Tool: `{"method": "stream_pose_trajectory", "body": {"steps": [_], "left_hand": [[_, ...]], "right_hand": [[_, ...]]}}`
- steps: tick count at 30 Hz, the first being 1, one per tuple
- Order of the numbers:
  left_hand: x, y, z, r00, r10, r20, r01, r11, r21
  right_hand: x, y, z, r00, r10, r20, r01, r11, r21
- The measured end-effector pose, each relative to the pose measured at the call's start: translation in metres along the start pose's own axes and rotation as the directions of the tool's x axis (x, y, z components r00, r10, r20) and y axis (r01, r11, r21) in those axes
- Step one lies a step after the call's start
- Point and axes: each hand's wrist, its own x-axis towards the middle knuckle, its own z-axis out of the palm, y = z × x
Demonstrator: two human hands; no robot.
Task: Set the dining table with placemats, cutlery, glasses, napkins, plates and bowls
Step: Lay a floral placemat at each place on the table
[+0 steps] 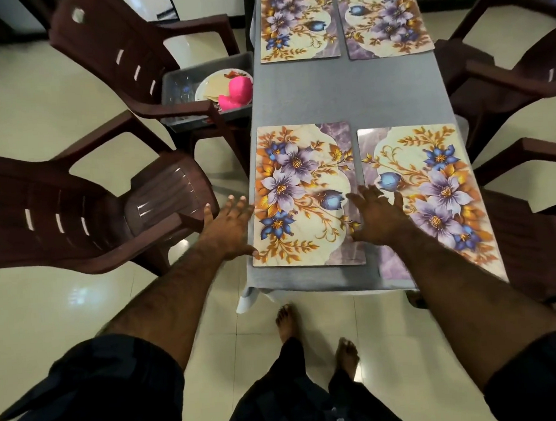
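Several floral placemats lie on the grey-clothed dining table point(347, 89): a near left placemat point(304, 182), a near right placemat point(431, 188), a far left placemat point(294, 23) and a far right placemat point(385, 15). My left hand point(229, 228) is spread flat at the left edge of the near left placemat, thumb touching its lower corner. My right hand point(379, 215) lies flat with straight fingers across the gap between the two near placemats. Neither hand holds anything.
A grey tub point(178, 86) stands on the seat of a brown plastic chair point(110, 48) left of the table, holding a plate point(210, 82), pink items point(235, 92) and glasses. More brown chairs stand at the near left point(74, 206) and right point(506, 76). My bare feet are on the tiled floor.
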Motion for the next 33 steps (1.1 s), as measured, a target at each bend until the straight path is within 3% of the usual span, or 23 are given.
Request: {"method": "stream_pose_trajectory", "body": {"steps": [6,13,24,33], "left_hand": [[0.006,0.015,0.012,0.999,-0.014,0.041,0.012,0.998,0.056],[0.059,-0.008,-0.009,0.999,0.020,0.032,-0.023,0.994,0.104],[0.042,-0.010,0.007,0.998,0.051,0.042,-0.052,0.999,0.002],[0.038,-0.009,0.010,0.997,0.058,0.051,-0.060,0.997,0.042]], "right_hand": [[-0.006,0.008,0.028,0.998,-0.047,0.043,0.051,0.993,-0.106],[0.049,0.016,0.002,0.998,-0.050,0.041,0.056,0.980,-0.190],[0.031,0.014,0.013,0.999,-0.041,0.023,0.045,0.980,-0.193],[0.011,0.010,0.023,1.000,-0.023,0.012,0.024,0.982,-0.185]]}}
